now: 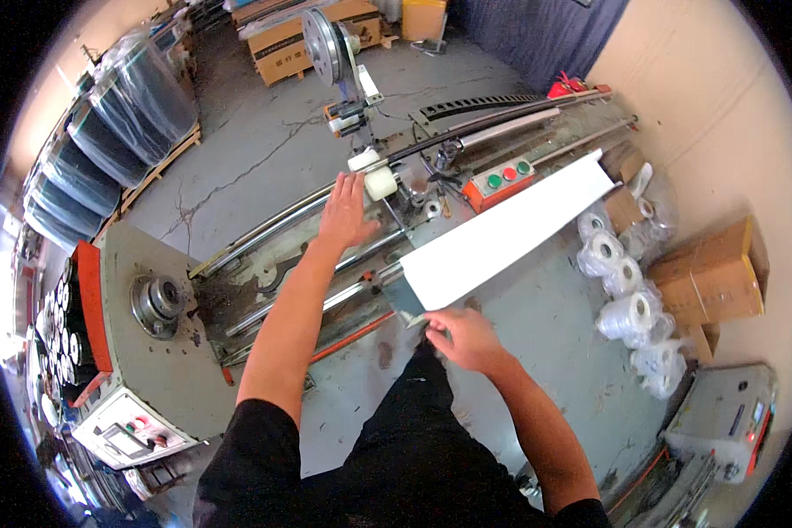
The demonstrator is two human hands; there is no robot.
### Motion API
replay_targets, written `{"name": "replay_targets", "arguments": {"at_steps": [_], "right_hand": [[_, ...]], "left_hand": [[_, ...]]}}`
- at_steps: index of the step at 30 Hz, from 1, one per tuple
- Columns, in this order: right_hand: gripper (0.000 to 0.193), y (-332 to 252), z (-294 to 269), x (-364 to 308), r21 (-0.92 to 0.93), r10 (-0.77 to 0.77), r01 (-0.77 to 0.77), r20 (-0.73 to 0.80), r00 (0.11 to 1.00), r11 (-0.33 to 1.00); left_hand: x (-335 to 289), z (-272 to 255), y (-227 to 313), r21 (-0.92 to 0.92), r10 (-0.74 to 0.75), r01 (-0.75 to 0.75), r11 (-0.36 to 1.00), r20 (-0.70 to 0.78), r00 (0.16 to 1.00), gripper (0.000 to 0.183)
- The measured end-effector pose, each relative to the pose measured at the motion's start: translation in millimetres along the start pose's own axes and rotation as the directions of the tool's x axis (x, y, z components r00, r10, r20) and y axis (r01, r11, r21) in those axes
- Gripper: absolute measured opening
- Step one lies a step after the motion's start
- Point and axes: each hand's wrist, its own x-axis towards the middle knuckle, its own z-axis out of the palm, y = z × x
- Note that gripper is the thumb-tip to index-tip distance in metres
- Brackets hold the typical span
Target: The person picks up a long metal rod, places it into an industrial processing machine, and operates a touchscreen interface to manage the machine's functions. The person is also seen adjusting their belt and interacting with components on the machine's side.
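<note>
My left hand (348, 214) is open over the machine's long metal rails, fingers stretched out. Its fingertips reach the dark bar (304, 204) beside the white roller blocks (378, 182); whether they press on it I cannot tell. Lower down, close to my legs, my right hand (469, 339) is closed, thumb and fingers pinched together. At its fingertips a small pale scrap (414, 319) shows, too small to name. Between the hands and the far right stretches a long white panel (506, 231), its near end just above my right hand.
An orange box with green and red buttons (499, 183) sits behind the panel. At left stands the grey machine head with a chuck (158, 304). Plastic-wrapped rolls (625, 277) and a cardboard carton (708, 277) line the right wall. Large wrapped rolls (141, 101) stand on a pallet.
</note>
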Motion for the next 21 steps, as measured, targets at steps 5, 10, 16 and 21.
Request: {"name": "replay_targets", "arguments": {"at_steps": [5, 10, 16, 21], "right_hand": [[0.039, 86, -107, 116, -0.193, -0.199, 0.172, -0.132, 0.971, 0.966], [0.054, 146, -162, 245, -0.235, -0.396, 0.356, -0.150, 0.906, 0.904], [0.054, 186, -178, 359, -0.089, -0.544, 0.603, 0.342, 0.766, 0.793], [0.045, 206, -155, 378, -0.059, -0.773, 0.822, 0.307, 0.555, 0.567]], "left_hand": [[99, 57, 20, 0.053, -0.130, 0.136, 0.989, -0.112, 0.985, 0.122], [145, 79, 55, 0.186, -0.302, 0.296, 0.937, 0.005, 0.953, 0.113], [170, 79, 74, 0.234, -0.331, 0.325, 0.916, -0.017, 0.944, 0.105], [182, 89, 84, 0.289, -0.324, 0.321, 0.902, -0.040, 0.945, 0.091]]}}
